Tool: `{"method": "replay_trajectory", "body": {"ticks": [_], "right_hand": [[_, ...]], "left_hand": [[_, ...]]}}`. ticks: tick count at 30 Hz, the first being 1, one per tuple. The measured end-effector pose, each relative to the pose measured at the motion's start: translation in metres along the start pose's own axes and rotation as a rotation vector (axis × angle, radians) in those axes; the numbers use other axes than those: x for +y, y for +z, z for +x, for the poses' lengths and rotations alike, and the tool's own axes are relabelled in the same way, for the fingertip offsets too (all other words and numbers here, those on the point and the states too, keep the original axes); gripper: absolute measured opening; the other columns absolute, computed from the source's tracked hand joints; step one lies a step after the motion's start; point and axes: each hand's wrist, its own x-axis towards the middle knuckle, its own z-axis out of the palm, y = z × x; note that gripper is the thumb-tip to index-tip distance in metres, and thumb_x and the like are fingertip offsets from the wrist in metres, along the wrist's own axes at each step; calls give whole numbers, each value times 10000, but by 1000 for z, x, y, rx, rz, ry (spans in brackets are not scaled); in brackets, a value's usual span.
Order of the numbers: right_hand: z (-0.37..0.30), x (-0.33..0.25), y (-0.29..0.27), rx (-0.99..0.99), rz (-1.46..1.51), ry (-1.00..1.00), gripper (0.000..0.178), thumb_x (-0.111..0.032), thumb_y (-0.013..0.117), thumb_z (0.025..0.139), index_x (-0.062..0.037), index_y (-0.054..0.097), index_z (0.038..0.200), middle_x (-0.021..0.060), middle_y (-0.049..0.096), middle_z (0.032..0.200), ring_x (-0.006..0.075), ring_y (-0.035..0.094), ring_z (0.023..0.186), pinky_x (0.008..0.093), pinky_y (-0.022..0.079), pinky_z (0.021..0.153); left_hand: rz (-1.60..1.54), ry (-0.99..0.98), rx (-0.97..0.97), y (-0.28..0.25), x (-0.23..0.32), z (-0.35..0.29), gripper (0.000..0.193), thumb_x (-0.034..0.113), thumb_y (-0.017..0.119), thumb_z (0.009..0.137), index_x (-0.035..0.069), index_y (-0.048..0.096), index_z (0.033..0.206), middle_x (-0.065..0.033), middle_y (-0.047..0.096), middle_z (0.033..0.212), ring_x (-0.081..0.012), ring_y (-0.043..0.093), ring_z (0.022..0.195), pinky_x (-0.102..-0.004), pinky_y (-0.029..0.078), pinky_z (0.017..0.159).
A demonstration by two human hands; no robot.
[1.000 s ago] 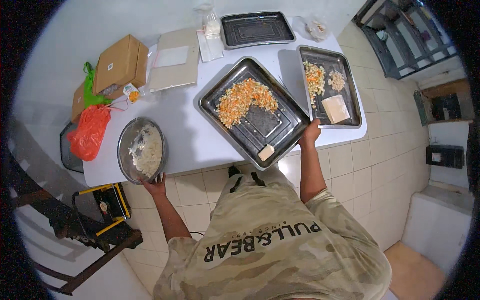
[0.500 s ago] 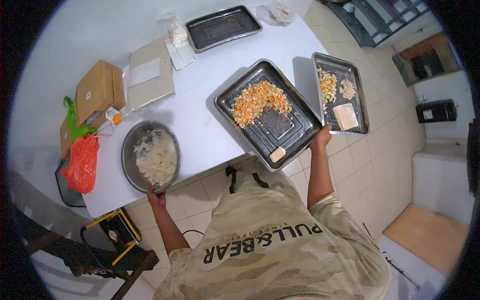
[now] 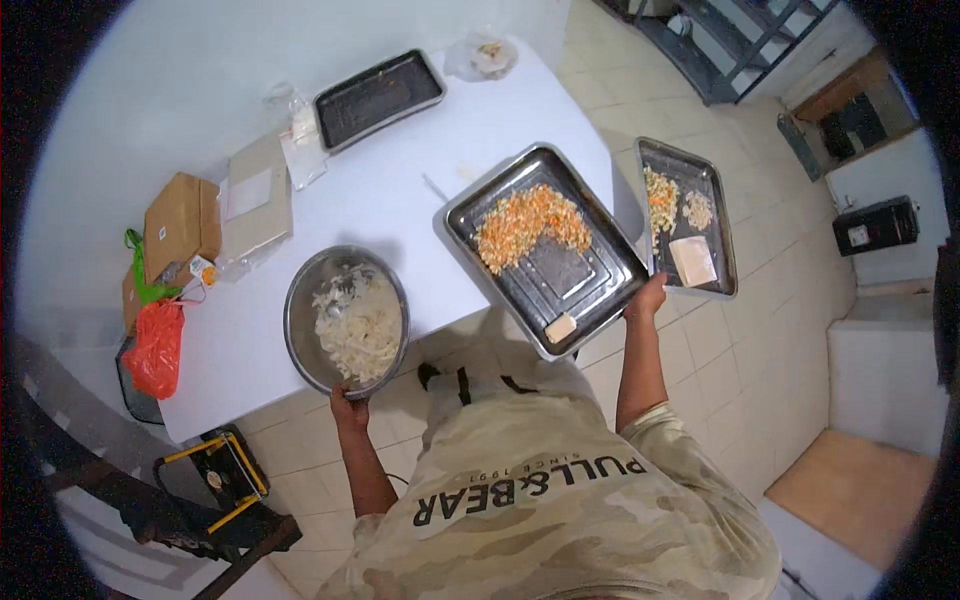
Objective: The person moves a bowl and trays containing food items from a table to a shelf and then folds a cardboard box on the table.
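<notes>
My left hand (image 3: 349,405) grips the near rim of a round metal bowl (image 3: 298,345), which holds pale, shredded food (image 3: 362,325) and overlaps the table's front edge. With my right hand (image 3: 646,297) I hold the near right corner of a large dark metal baking tray (image 3: 590,280). Chopped orange and pale vegetables (image 3: 530,225) lie on it in a curved heap, with a small cream-coloured block (image 3: 560,327) at its near corner. Just beyond my right hand is a smaller tray (image 3: 697,163) with mixed vegetables, light chopped bits and a larger pale block (image 3: 692,260); its support is hidden.
On the white table (image 3: 400,200) an empty dark tray (image 3: 380,97) and a plastic bag (image 3: 485,57) stand at the back. Cardboard boxes (image 3: 180,230), a flat grey packet (image 3: 257,200) and a red bag (image 3: 155,350) crowd the left side. A yellow-and-black frame (image 3: 225,480) stands below.
The bowl has moved right across the table with my left hand, closer to the large tray. The view has shifted, and my right hand still holds the large tray.
</notes>
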Motion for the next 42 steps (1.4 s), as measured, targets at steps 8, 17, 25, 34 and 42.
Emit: {"method": "replay_trajectory", "body": {"ticks": [8, 17, 25, 34, 42], "right_hand": [[19, 0, 4, -56, -10, -14, 496, -359, 385, 754, 105, 489, 895, 172, 537, 847, 248, 514, 718, 371, 407, 649], [39, -13, 13, -42, -31, 32, 482, -363, 384, 775, 96, 485, 880, 138, 519, 832, 240, 484, 691, 380, 406, 609], [127, -62, 23, -332, 66, 154, 515, -395, 274, 808, 43, 448, 1016, 136, 494, 966, 273, 491, 791, 411, 414, 691], [96, -112, 82, -500, -268, 38, 583, -432, 247, 810, 48, 393, 1107, 148, 488, 1045, 289, 511, 885, 395, 436, 744], [135, -157, 86, -800, -209, 131, 528, -411, 212, 831, -11, 399, 1120, 119, 470, 1074, 282, 474, 939, 388, 383, 814]], "left_hand": [[46, 38, 98, 26, -14, -9, 240, 118, 372, 738, -5, 426, 938, -125, 493, 868, -240, 515, 767, -417, 470, 661], [-22, 29, 108, 76, -37, -20, 238, 127, 405, 707, -3, 450, 901, -128, 498, 935, -262, 503, 869, -429, 429, 759], [10, 64, 13, 148, -111, -7, 215, 165, 430, 733, 34, 503, 887, -64, 523, 772, -174, 520, 676, -309, 454, 577], [-247, 292, 341, 132, -157, -97, 93, 78, 427, 674, 50, 453, 758, -30, 470, 594, -126, 456, 424, -226, 350, 310], [-362, 143, 472, 166, -231, -126, 122, 75, 397, 692, 52, 444, 803, -22, 445, 599, -128, 444, 447, -247, 362, 321]]}}
